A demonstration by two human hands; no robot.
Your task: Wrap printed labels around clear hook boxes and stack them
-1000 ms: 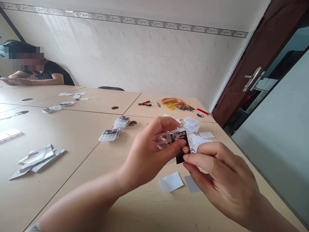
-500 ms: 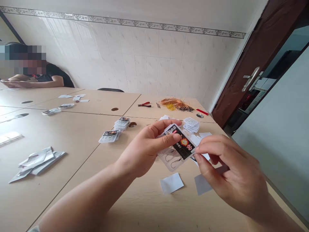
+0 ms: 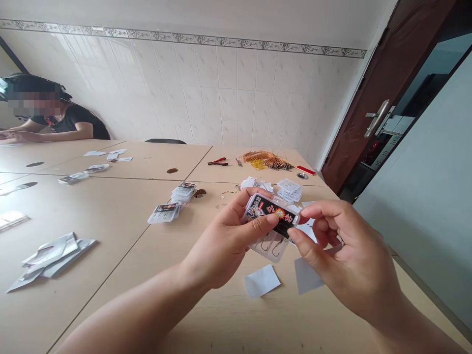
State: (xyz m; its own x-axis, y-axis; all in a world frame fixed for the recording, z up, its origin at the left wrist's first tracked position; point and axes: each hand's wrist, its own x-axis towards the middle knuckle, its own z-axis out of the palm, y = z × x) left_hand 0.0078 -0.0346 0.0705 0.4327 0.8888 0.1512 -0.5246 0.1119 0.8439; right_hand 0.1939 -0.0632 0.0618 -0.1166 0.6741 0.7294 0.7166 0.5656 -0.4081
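Above the wooden table (image 3: pixel 110 231), both my hands hold one small clear packet of fish hooks (image 3: pixel 272 227) with a black printed label. My left hand (image 3: pixel 228 236) grips its left end, thumb across the label. My right hand (image 3: pixel 342 255) pinches its right end between thumb and forefinger. Hooks show through the clear lower part. Two blank white paper slips (image 3: pixel 261 281) lie on the table just below the packet.
Stacks of finished packets (image 3: pixel 173 204) and white cards (image 3: pixel 291 189) lie beyond my hands. Red pliers (image 3: pixel 217 161) and a tangle of copper wire (image 3: pixel 267 160) sit at the far edge. Silver pouches (image 3: pixel 51 255) lie left. Another person (image 3: pixel 55 118) sits far left. A brown door (image 3: pixel 383 93) stands right.
The packet has turned from edge-on to label-up and level between my hands. My right hand moved up to pinch its right end.
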